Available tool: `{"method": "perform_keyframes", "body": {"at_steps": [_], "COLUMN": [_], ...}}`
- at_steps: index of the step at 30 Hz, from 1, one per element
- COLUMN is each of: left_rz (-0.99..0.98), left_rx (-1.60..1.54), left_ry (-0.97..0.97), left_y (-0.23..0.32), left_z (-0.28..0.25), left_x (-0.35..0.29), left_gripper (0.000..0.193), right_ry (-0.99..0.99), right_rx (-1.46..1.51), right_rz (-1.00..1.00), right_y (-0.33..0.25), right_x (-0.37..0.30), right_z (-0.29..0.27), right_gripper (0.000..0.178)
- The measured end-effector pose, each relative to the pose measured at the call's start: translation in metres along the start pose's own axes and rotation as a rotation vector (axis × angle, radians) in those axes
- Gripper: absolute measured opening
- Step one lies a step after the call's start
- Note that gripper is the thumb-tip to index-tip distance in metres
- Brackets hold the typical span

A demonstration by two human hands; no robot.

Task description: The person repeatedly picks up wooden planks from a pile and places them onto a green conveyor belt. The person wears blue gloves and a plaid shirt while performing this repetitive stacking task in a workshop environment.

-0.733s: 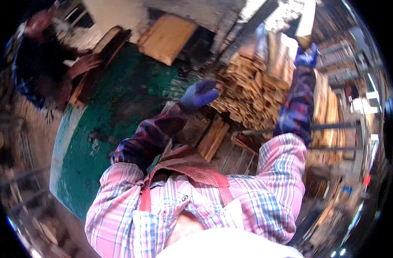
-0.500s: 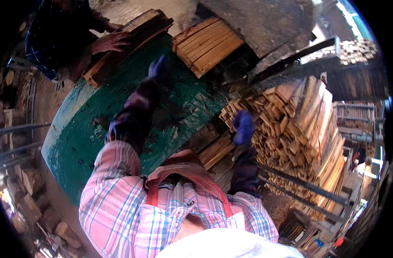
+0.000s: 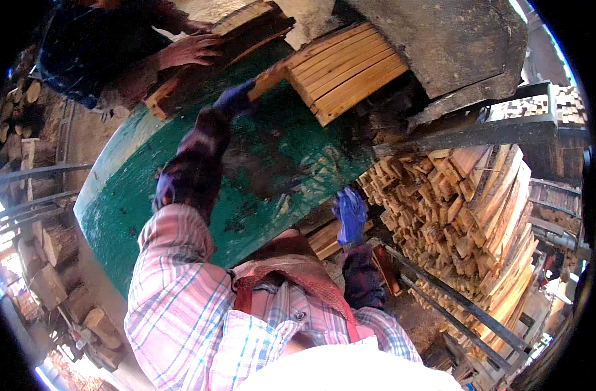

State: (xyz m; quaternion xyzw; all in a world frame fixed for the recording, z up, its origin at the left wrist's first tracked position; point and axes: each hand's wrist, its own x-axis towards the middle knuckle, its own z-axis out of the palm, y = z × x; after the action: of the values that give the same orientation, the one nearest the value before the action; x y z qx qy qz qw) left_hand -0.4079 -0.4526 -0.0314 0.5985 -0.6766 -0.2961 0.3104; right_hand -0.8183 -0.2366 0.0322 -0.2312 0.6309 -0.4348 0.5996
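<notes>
My left hand point(image 3: 235, 99), in a blue-purple glove, reaches across the green tabletop point(image 3: 265, 150). It grips the near end of a narrow wooden board point(image 3: 269, 79), which sticks out at the left of a stack of sawn planks point(image 3: 353, 72). My right hand point(image 3: 351, 214), gloved the same, hangs beside the table's right edge with its fingers loosely apart and nothing in them. Just under it lie a few loose boards point(image 3: 325, 240).
A co-worker's hand point(image 3: 192, 51) rests on a bark-edged slab point(image 3: 229, 49) at the far left. To my right rises a large pile of cut sticks point(image 3: 454, 208), fronted by metal bars point(image 3: 464, 303). Logs point(image 3: 102, 326) lie at the lower left.
My left hand has taken hold of the board's end, which has swung out left of the stack. My right hand has drawn back from the stick pile toward the table edge.
</notes>
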Motion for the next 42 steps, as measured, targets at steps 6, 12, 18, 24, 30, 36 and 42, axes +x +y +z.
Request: {"method": "perform_keyframes", "body": {"at_steps": [6, 12, 18, 24, 30, 36, 42], "left_rz": [-0.656, -0.395, -0.124, -0.185, -0.2, -0.327, -0.229], "left_rx": [-1.03, -0.51, -0.632, -0.725, -0.713, -0.776, -0.119], "left_ry": [0.003, 0.024, -0.499, -0.381, -0.349, -0.236, 0.228], "left_y": [0.032, 0.168, 0.193, 0.205, 0.219, 0.212, 0.178], "left_z": [-0.032, 0.038, 0.036, 0.029, 0.04, 0.037, -0.002], "left_x": [-0.241, -0.404, -0.396, -0.312, -0.238, -0.189, -0.088], "left_gripper": [0.04, 0.044, 0.03, 0.036, 0.036, 0.036, 0.058], "right_ry": [-0.494, -0.406, -0.158, 0.444, 0.475, 0.992, 0.988], "right_rx": [-0.058, -0.033, -0.311, -0.199, 0.081, -1.708, -2.187], "right_rz": [-0.212, 0.032, -0.385, -0.898, -0.988, -0.506, -0.325], "right_y": [0.05, 0.139, 0.111, -0.007, -0.216, -0.24, -0.224], "right_x": [-0.031, -0.106, -0.185, -0.187, -0.067, 0.094, 0.098], "right_z": [0.143, 0.156, 0.016, -0.085, -0.188, -0.265, -0.237], "right_gripper": [0.041, 0.031, 0.034, 0.056, 0.048, 0.038, 0.03]}}
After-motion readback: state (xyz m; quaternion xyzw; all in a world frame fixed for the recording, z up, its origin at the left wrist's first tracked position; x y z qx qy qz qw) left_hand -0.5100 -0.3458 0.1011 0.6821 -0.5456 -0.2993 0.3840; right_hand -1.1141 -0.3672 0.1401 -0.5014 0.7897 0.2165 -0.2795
